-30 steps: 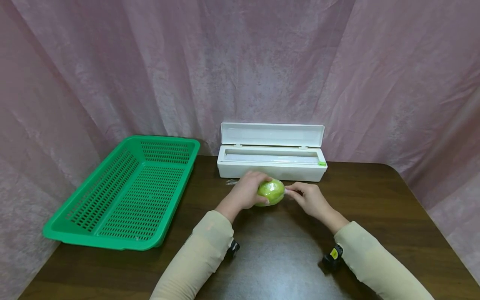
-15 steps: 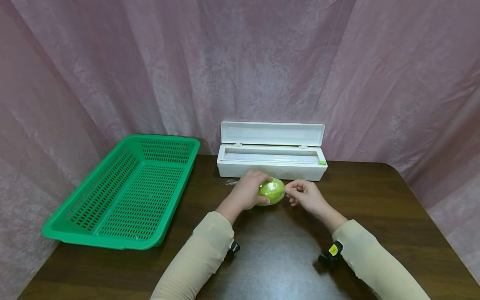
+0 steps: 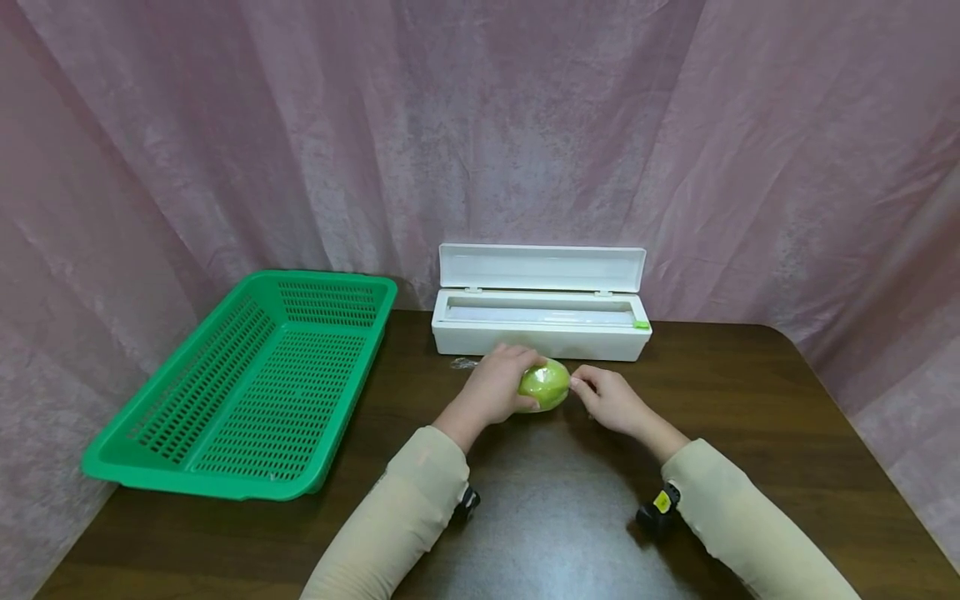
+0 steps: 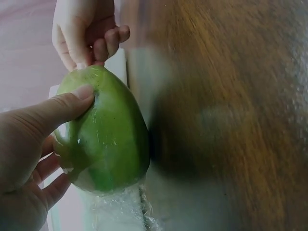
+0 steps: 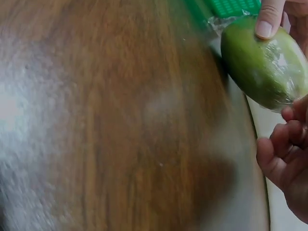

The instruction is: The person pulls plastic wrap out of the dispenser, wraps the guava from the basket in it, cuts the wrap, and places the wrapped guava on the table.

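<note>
My left hand (image 3: pixel 498 385) grips a green mango (image 3: pixel 546 385) wrapped in clear cling film. Its thumb lies across the near side and the other fingers go round the far side. At the fruit's right tip, my right hand (image 3: pixel 611 400) pinches the gathered end of the film between thumb and forefinger. The left wrist view shows this right hand (image 4: pixel 89 33) at the tip of the mango (image 4: pixel 108 134), its other fingers loosely curled. Loose crumpled cling film (image 4: pixel 118 207) trails from the opposite end. In the right wrist view the film clings shiny and tight to the mango (image 5: pixel 255 62).
Just behind the hands stands a white cling film dispenser (image 3: pixel 540 340), its lid (image 3: pixel 543 268) raised and a roll (image 3: pixel 540 316) inside. A green plastic basket (image 3: pixel 202 481) lies at the left of the brown wooden table (image 3: pixel 750 400). Pink curtains (image 3: pixel 555 125) hang behind.
My right hand has stayed at the mango's tip, its fingers shifting as they work the film end and its wrist turning slightly. The left hand and the mango have barely moved.
</note>
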A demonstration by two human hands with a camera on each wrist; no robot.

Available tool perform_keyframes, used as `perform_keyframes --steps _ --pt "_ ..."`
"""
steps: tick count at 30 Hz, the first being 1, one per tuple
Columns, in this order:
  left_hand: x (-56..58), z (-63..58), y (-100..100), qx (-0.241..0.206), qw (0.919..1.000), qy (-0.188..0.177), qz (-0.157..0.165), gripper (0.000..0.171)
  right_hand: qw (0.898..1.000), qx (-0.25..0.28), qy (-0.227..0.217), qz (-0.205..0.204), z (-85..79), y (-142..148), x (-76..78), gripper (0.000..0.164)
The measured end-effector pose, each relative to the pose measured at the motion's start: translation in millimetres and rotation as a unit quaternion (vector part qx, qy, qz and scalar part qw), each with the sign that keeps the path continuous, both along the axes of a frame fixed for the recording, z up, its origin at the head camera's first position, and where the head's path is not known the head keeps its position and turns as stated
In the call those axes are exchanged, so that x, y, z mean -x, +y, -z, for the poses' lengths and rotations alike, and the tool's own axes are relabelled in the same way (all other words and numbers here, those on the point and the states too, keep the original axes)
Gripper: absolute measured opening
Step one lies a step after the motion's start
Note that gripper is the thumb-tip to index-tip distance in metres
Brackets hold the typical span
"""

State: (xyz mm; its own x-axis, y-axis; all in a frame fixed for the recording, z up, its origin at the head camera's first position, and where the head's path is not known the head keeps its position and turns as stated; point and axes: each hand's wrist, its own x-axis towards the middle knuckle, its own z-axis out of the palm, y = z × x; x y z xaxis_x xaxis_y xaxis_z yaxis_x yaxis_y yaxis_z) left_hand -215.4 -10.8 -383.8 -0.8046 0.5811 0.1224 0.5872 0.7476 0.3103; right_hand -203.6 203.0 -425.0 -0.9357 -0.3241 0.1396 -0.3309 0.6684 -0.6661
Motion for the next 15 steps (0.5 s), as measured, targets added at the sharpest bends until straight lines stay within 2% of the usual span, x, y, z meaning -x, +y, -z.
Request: perform_keyframes --steps 3,5,9,12,15 --pt "0.0 0.6 -0.2 0.003 1.0 0.003 0.002 0.06 0.997 0.051 -0.058 -0.007 1.2 -1.9 -0.1 0.024" --pt "-0.4 0.0 -1.1 0.002 1.0 0.002 0.003 0.06 0.991 0.093 -0.091 -0.014 1.3 -3.3 0.2 0.027" --pt "-1.3 -0.8 -3.6 -0.008 0.9999 -0.007 0.003 0.061 0.967 0.183 -0.175 -0.024 1.2 -3.6 0.2 0.033" --pt "-1.9 -0.2 -4.9 -0.013 0.9999 -0.01 0.005 0.062 0.949 0.224 -0.222 -0.023 2.0 -0.9 0.1 0.037" --pt "-1.9 1.5 -5.4 -0.012 0.9999 -0.003 0.01 0.062 0.942 0.24 -0.236 -0.014 2.9 2.2 -0.1 0.037"
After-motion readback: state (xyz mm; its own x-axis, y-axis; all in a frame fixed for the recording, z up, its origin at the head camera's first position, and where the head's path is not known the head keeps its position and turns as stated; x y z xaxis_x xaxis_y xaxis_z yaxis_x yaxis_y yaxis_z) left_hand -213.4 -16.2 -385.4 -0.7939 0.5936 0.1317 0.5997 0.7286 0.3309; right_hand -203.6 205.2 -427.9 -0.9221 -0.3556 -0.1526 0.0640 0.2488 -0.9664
